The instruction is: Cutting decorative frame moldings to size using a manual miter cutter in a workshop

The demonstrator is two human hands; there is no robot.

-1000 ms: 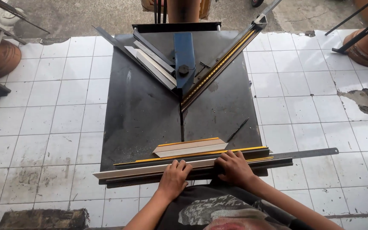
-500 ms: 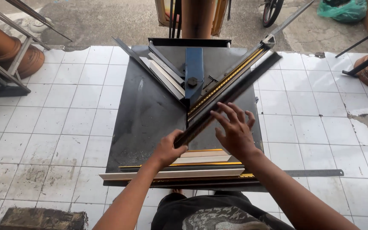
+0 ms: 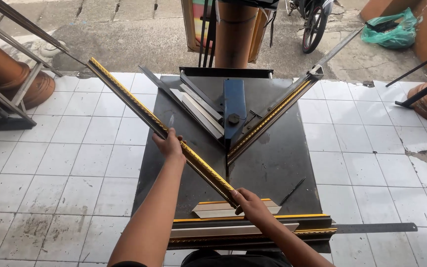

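I hold a long black and gold frame moulding [image 3: 134, 106] diagonally above the dark metal table [image 3: 282, 163]. My left hand [image 3: 170, 146] grips it near its middle. My right hand [image 3: 251, 204] grips its near end. The strip runs from upper left down to the lower centre. At the table's far middle stands a V-shaped mitre jig with a blue centre piece [image 3: 234, 106]; another gold moulding [image 3: 273, 116] lies in its right arm. More moulding strips [image 3: 250, 228] lie along the near edge.
A steel ruler [image 3: 379, 228] sticks out to the right at the near edge. White floor tiles [image 3: 371, 148] surround the table. Brown clay pots [image 3: 6, 74] and metal bars stand at left, more pots at right, a green bag [image 3: 389, 27] and a wheel beyond.
Both hands lifted a moulding strip off the table and swung it from leaning right to pointing up and left. The camera tilted upward.
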